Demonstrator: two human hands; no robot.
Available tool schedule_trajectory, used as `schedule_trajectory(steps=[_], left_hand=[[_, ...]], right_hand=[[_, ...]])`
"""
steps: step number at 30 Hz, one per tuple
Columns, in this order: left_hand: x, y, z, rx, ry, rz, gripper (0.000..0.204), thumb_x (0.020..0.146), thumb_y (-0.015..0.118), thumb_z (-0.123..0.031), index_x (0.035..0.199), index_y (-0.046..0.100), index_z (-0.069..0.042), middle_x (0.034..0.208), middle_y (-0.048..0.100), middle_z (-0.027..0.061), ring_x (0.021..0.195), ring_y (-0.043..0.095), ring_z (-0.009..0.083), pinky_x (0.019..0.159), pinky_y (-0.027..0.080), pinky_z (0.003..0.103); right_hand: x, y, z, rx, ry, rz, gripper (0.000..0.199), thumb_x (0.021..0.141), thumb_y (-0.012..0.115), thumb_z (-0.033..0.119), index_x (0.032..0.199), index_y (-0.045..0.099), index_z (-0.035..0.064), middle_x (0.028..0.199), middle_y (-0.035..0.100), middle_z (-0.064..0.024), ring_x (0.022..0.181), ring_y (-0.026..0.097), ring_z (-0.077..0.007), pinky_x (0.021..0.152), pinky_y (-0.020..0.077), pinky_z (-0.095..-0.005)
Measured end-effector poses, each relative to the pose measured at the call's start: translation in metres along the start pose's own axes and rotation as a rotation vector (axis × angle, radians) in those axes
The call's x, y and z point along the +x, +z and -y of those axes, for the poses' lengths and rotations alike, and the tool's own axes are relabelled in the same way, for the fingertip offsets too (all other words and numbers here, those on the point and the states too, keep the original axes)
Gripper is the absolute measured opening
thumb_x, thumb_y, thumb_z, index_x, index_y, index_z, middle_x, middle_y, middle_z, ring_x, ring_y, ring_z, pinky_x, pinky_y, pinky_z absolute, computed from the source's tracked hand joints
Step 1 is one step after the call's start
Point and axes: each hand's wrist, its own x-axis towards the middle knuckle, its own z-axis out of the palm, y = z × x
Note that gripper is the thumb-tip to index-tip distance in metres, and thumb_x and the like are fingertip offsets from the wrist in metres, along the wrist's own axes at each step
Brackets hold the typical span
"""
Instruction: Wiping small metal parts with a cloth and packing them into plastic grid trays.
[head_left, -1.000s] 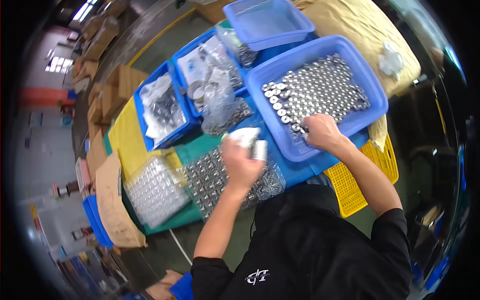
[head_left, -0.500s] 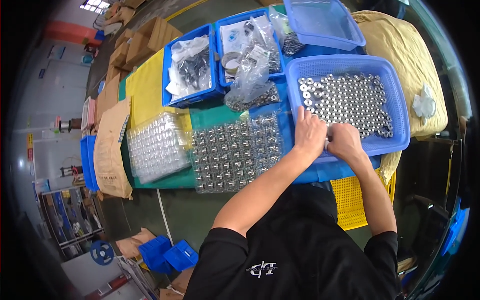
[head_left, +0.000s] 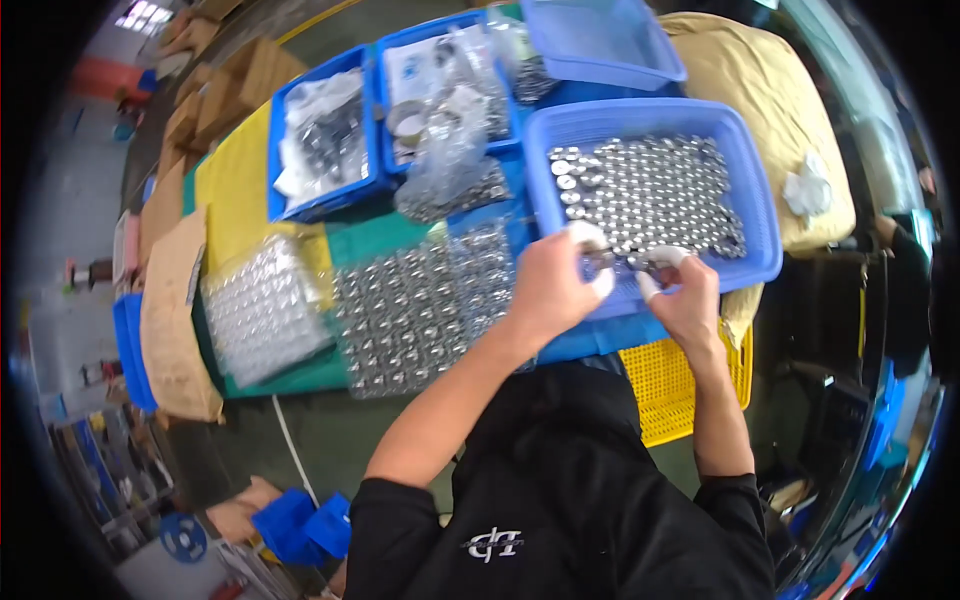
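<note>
- Head view: the fingers of the left hand, capped in white fingertip covers, are curled together at the near rim of the large blue bin, right of centre in the frame; whether they pinch a part I cannot tell.
- The right hand sits just beside it, its white-capped fingers bent inward toward the left hand; a small grey piece shows between the two hands, too small to name, and the grip on it cannot be made out.
- The large blue bin holds a layer of small round silver metal parts, spread over its floor just above both hands.
- Left of the hands, at mid-frame, a clear blister tray filled with the same shiny parts lies on the counter; a second clear tray lies further left.
- Along the upper frame stand smaller blue bins with plastic bags of parts, and an empty-looking pale blue bin at top centre.
- A yellow crate shows below the right forearm; a tan sack lies at upper right.
</note>
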Motion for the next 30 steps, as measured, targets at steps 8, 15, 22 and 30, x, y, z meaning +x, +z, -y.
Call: schedule_trajectory(steps=[8, 15, 22, 30], left_hand=[[-0.045, -0.077, 0.013, 0.277, 0.163, -0.250, 0.027, 0.070, 0.084, -0.008, 0.092, 0.068, -0.005, 0.087, 0.069, 0.0081, 0.078, 0.066, 0.0194, 0.074, 0.053, 0.031], [-0.048, -0.112, 0.065, 0.388, 0.201, -0.238, 0.029, 0.068, 0.085, -0.015, 0.091, 0.070, -0.005, 0.083, 0.068, 0.0114, 0.075, 0.063, 0.0275, 0.069, 0.051, 0.036], [-0.018, -0.134, 0.168, 0.709, 0.226, -0.060, 0.026, 0.074, 0.078, -0.017, 0.094, 0.070, -0.002, 0.085, 0.065, 0.0148, 0.084, 0.060, 0.0318, 0.076, 0.049, 0.042], [0.007, -0.117, 0.161, 0.911, 0.258, 0.154, 0.027, 0.065, 0.082, -0.018, 0.086, 0.071, -0.005, 0.097, 0.062, 0.0111, 0.097, 0.056, 0.0302, 0.085, 0.045, 0.042]], right_hand=[[-0.015, 0.009, 0.051, 0.075, -0.104, -0.074, 0.029, 0.068, 0.077, 0.000, 0.096, 0.068, 0.0021, 0.079, 0.067, -0.0079, 0.065, 0.063, -0.0159, 0.062, 0.0512, -0.0279], [-0.031, 0.021, 0.074, 0.148, -0.045, -0.037, 0.023, 0.070, 0.075, -0.002, 0.091, 0.067, 0.0013, 0.081, 0.069, -0.0071, 0.066, 0.063, -0.0126, 0.063, 0.0515, -0.0253], [-0.051, 0.025, 0.084, 0.237, 0.021, -0.091, 0.022, 0.069, 0.074, -0.002, 0.089, 0.067, 0.0005, 0.081, 0.069, -0.0055, 0.066, 0.063, -0.0108, 0.065, 0.0521, -0.0247], [-0.066, 0.028, 0.088, 0.270, 0.126, -0.088, 0.020, 0.070, 0.075, 0.000, 0.088, 0.067, 0.0019, 0.077, 0.068, -0.0033, 0.065, 0.062, -0.0102, 0.064, 0.0509, -0.0241]])
